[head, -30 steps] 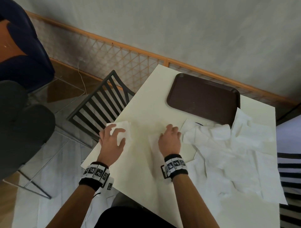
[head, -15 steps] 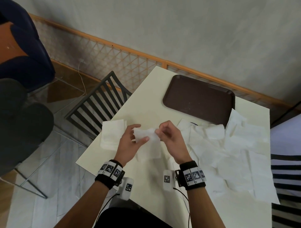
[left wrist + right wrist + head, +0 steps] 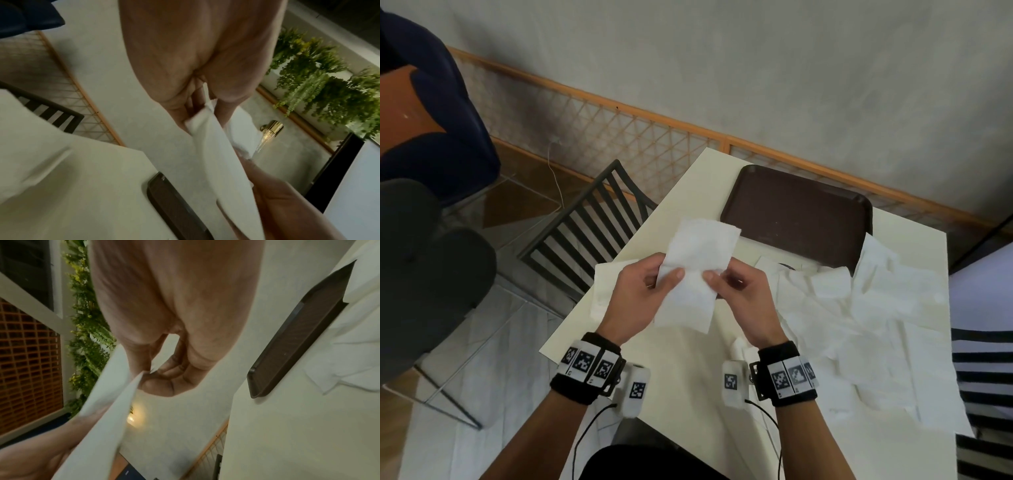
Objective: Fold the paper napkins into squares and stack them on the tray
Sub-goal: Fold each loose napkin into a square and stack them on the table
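Note:
Both hands hold one white paper napkin [image 3: 693, 270] in the air above the cream table [image 3: 688, 377]. My left hand [image 3: 650, 291] pinches its left edge between thumb and fingers, and my right hand [image 3: 736, 291] pinches the right edge. The napkin [image 3: 218, 162] runs between the two hands in the left wrist view, and the napkin [image 3: 107, 415] shows edge-on in the right wrist view. The dark brown tray [image 3: 798, 216] lies bare at the table's far side. A folded white napkin [image 3: 606, 287] rests near the table's left edge, partly behind my left hand.
A heap of several loose unfolded napkins [image 3: 876, 325] covers the right half of the table and overlaps the tray's right corner. A black slatted chair [image 3: 589, 233] stands at the left edge. A striped seat [image 3: 983, 377] is at the right.
My hands left the table, came together and lifted one napkin; it now hangs open between them. The folded napkin stays at the left edge.

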